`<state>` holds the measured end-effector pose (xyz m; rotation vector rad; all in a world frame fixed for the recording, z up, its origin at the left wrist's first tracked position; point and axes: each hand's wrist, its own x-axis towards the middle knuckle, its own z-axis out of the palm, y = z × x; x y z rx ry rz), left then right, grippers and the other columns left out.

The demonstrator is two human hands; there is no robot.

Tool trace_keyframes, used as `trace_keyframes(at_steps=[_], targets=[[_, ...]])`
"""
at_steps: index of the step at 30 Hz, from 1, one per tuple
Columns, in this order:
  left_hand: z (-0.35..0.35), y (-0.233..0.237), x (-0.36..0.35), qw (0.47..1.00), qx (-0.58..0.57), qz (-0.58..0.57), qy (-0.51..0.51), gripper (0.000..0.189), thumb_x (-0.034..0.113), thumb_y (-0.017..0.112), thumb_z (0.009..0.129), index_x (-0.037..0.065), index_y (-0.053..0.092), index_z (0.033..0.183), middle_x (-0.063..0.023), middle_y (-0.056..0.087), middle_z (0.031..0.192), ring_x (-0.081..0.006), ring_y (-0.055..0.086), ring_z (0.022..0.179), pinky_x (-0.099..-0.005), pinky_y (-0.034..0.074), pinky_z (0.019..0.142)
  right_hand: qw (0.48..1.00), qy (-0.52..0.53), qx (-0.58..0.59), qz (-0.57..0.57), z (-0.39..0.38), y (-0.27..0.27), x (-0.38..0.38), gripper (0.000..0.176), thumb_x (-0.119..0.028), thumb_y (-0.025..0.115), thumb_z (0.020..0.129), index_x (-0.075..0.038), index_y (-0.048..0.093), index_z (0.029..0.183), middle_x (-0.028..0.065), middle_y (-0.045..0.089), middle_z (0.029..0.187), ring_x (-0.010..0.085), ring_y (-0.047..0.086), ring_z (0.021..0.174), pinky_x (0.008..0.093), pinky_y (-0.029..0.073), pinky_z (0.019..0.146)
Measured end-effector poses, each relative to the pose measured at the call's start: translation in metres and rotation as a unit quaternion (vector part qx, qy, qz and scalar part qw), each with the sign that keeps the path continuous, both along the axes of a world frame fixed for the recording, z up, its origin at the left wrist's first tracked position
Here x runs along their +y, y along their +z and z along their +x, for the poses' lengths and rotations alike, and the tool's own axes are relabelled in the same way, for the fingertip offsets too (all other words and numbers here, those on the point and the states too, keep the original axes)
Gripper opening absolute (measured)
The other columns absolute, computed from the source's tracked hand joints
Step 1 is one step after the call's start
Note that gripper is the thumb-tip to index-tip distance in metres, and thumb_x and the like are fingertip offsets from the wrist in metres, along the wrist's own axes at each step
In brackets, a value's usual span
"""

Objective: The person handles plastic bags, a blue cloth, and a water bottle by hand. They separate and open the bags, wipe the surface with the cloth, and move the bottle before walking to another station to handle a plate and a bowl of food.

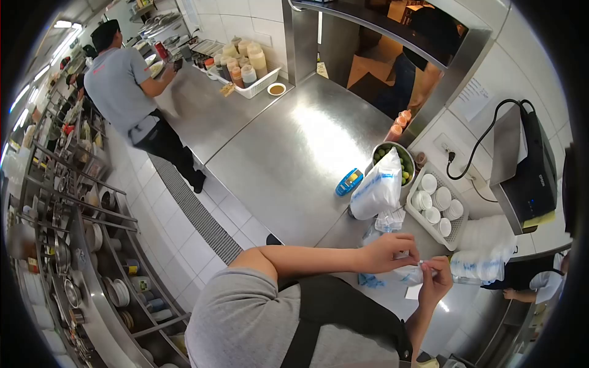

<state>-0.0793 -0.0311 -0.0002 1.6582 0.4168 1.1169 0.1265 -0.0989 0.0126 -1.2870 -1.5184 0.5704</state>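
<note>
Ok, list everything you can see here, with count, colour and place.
counter: one, steel, centre
co-worker: one, grey shirt, upper left
sauce containers: several, pale, in white basket, far end
bowl of limes: one, green limes, counter's right side
plastic bag: one, white, against the bowl
small dishes: several, white, in tray beside bag
printer: one, black, far right
blue device: one, counter, left of bag
small clear bag: one, between both hands
left hand: one, pinching the small clear bag
right hand: one, pinching it too
</note>
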Motion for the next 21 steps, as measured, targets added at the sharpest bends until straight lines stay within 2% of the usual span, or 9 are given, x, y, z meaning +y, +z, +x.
trace_keyframes(at_steps=[2,5,9,11,14,15,17,19,21], targets=[[-0.002,0.003,0.001,1.000,0.004,-0.006,-0.003,0.010,0.006,0.073,0.084,0.004,0.067,0.092,-0.0093,0.063,0.088,-0.0273,0.065,0.082,-0.0342,0.050,0.068,0.999,-0.004,0.001,-0.045,0.003,-0.005,0.002,0.015,0.010,0.071,0.078,-0.002,0.066,0.085,0.0043,0.058,0.084,0.0120,0.053,0.077,0.0228,0.041,0.068],[-0.008,0.006,0.004,0.998,0.013,0.052,0.033,0.012,0.004,0.075,0.084,0.007,0.071,0.095,-0.0045,0.064,0.085,-0.0188,0.064,0.074,-0.0308,0.049,0.060,0.997,0.007,-0.004,-0.080,-0.003,0.002,0.006,0.014,0.009,0.071,0.079,-0.002,0.066,0.085,0.0017,0.058,0.080,0.0099,0.052,0.075,0.0221,0.040,0.067],[-0.013,-0.003,0.008,0.999,-0.011,0.023,0.045,0.013,0.005,0.077,0.082,0.006,0.071,0.094,-0.0063,0.066,0.085,-0.0211,0.065,0.075,-0.0316,0.050,0.063,0.996,0.012,0.063,-0.058,-0.025,0.018,0.013,0.010,0.004,0.073,0.082,-0.002,0.068,0.087,0.0003,0.061,0.077,0.0071,0.052,0.070,0.0216,0.040,0.064],[-0.020,0.000,0.011,0.998,0.001,0.026,0.057,0.011,0.006,0.076,0.082,0.006,0.071,0.091,-0.0085,0.065,0.083,-0.0262,0.065,0.078,-0.0347,0.051,0.067,0.995,0.026,0.045,-0.080,-0.014,0.013,0.013,0.006,0.002,0.071,0.084,-0.002,0.068,0.087,0.0004,0.061,0.076,0.0076,0.054,0.071,0.0218,0.041,0.065],[-0.027,0.011,0.015,0.996,0.081,-0.015,0.020,0.016,0.007,0.079,0.079,0.006,0.073,0.094,-0.0078,0.068,0.086,-0.0240,0.065,0.077,-0.0336,0.051,0.067,0.991,0.009,-0.002,-0.133,-0.007,0.016,0.009,0.003,0.000,0.071,0.084,-0.002,0.069,0.085,0.0023,0.063,0.073,0.0099,0.057,0.069,0.0232,0.043,0.064],[-0.025,0.014,0.018,0.997,0.076,0.010,0.024,0.018,0.008,0.080,0.079,0.007,0.073,0.096,-0.0076,0.069,0.087,-0.0230,0.065,0.076,-0.0332,0.051,0.066,0.988,-0.009,-0.018,-0.156,-0.007,0.020,0.010,0.003,0.000,0.071,0.083,-0.002,0.070,0.085,0.0033,0.065,0.072,0.0109,0.058,0.067,0.0238,0.044,0.062],[-0.020,0.017,0.024,0.996,0.061,0.056,0.020,0.023,0.009,0.082,0.077,0.007,0.074,0.099,-0.0073,0.070,0.090,-0.0210,0.064,0.074,-0.0324,0.050,0.064,0.994,0.017,-0.041,-0.100,-0.009,0.029,0.018,0.002,-0.002,0.072,0.083,-0.002,0.071,0.085,0.0059,0.065,0.069,0.0154,0.059,0.062,0.0277,0.045,0.059],[-0.018,0.017,0.029,0.995,0.088,0.043,-0.016,0.021,0.005,0.082,0.078,0.007,0.076,0.097,-0.0037,0.071,0.091,-0.0112,0.063,0.074,-0.0234,0.046,0.062,0.984,0.098,-0.130,-0.067,0.009,0.037,0.029,0.005,-0.005,0.071,0.088,-0.003,0.072,0.093,0.0063,0.068,0.084,0.0162,0.063,0.077,0.0292,0.050,0.070],[-0.018,0.030,0.030,0.988,0.147,-0.026,-0.032,0.019,0.004,0.082,0.078,0.006,0.076,0.096,-0.0011,0.069,0.088,-0.0061,0.059,0.073,-0.0214,0.042,0.060,0.978,0.159,-0.126,-0.040,0.017,0.052,0.045,0.007,-0.004,0.073,0.084,-0.003,0.072,0.091,0.0070,0.066,0.087,0.0205,0.063,0.084,0.0313,0.050,0.077]])
